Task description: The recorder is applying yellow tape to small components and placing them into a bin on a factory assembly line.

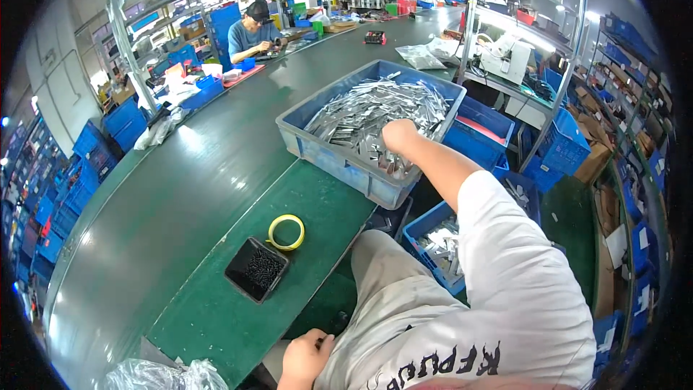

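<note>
A blue plastic bin (339, 155) holds a heap of thin silvery metal strips (375, 112). Over the bin's near right part, my right hand (399, 135) is curled in a fist against the strips, its fingertips turned away from view. My left hand (306, 356) rests low by my lap, beside the green table edge, fingers closed round something small and dark that I cannot make out. On the green tabletop (216, 303) lie a yellow tape roll (286, 232) and a black tray (242, 285) of small dark parts (265, 267).
A conveyor belt (216, 180) runs along the table's far side. Right of my leg, a blue crate (415, 235) with metal pieces stands low. Clear plastic bags (166, 375) lie at the lower left. A person (249, 32) works across the belt.
</note>
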The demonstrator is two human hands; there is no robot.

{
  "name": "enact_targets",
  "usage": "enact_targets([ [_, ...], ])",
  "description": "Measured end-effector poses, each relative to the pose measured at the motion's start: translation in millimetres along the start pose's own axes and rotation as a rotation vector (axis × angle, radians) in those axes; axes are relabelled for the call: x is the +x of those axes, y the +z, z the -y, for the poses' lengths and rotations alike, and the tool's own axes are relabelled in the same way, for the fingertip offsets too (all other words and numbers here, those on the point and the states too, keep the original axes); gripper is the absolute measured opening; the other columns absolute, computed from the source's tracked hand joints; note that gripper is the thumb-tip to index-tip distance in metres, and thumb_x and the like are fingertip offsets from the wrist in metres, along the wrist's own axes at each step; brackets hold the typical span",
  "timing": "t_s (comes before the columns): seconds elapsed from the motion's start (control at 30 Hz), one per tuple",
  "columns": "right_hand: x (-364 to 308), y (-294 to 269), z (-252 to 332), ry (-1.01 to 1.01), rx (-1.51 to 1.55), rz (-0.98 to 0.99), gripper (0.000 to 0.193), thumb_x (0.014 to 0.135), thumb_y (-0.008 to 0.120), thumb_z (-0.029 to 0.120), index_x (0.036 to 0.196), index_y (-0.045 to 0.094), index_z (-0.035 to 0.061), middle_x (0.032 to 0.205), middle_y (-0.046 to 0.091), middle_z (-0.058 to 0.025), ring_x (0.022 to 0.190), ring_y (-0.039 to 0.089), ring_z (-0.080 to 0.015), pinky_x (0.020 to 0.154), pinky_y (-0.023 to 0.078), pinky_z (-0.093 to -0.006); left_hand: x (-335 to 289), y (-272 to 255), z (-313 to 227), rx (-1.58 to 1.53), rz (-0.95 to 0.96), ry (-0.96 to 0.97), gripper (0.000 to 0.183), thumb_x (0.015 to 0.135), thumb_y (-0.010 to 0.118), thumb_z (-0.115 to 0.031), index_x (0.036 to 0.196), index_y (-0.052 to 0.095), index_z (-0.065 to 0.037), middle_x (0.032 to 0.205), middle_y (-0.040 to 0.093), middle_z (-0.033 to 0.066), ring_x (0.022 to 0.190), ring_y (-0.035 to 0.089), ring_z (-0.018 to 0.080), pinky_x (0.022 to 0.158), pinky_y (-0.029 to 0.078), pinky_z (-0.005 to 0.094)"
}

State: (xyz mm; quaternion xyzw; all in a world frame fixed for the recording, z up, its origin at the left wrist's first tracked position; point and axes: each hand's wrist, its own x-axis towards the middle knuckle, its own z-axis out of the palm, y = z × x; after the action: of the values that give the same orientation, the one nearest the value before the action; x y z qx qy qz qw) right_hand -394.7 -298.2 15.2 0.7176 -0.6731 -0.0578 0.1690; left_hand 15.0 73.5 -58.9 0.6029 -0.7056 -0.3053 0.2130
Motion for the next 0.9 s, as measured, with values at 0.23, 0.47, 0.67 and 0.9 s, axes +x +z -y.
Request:
enact_targets([
  [0.23, -48.4, -70.6, 4.4, 0.087, 0.325, -0.402, 0.024, 0.083, 0.055, 0.025, 0.084, 0.071, 0.0066, 0.086, 0.068, -0.0173, 0.081, 0.066, -0.0378, 0.071, 0.052, -0.047, -2.4, 0.0, -5.2, 0.12, -0.097, -0.059, 0.023, 0.084, 0.067, -0.03, 0.083, 0.067, -0.008, 0.07, 0.065, 0.0168, 0.066, 0.065, 0.0354, 0.061, 0.051, 0.0441],
  [0.47, -171.6, -172.6, 76.9, -0.496, 0.711, -0.639, 0.006, 0.081, 0.067, 0.007, 0.084, 0.065, 0.0032, 0.08, 0.064, -0.0103, 0.067, 0.062, -0.0277, 0.061, 0.049, -0.0339, 6.9, -5.7, 9.0, 0.001, -0.151, 0.039, 0.028, 0.084, 0.068, -0.023, 0.101, 0.061, -0.003, 0.091, 0.064, 0.0173, 0.087, 0.061, 0.0366, 0.078, 0.049, 0.0446],
  [0.67, -234.0, -124.9, 188.7, -1.142, 1.02, -0.257, 0.01, 0.075, 0.073, 0.011, 0.082, 0.066, 0.0089, 0.079, 0.065, -0.0051, 0.068, 0.062, -0.0246, 0.059, 0.048, -0.0364, -0.2, -18.2, -6.2, -0.322, -0.159, 0.335, 0.057, 0.084, 0.07, -0.022, 0.129, 0.045, 0.003, 0.126, 0.051, 0.0233, 0.116, 0.05, 0.0398, 0.1, 0.041, 0.0427],
  [0.9, -180.1, -91.4, 228.5, -1.056, 1.3, -0.177, 0.007, 0.084, 0.067, 0.01, 0.079, 0.063, 0.0072, 0.074, 0.06, -0.0064, 0.068, 0.06, -0.0256, 0.061, 0.046, -0.0346, -12.0, 11.7, -9.5, -0.662, 0.147, 0.077, 0.017, 0.1, 0.048, -0.016, 0.101, 0.057, -0.001, 0.081, 0.062, 0.0098, 0.069, 0.061, 0.0179, 0.064, 0.05, 0.0311],
])
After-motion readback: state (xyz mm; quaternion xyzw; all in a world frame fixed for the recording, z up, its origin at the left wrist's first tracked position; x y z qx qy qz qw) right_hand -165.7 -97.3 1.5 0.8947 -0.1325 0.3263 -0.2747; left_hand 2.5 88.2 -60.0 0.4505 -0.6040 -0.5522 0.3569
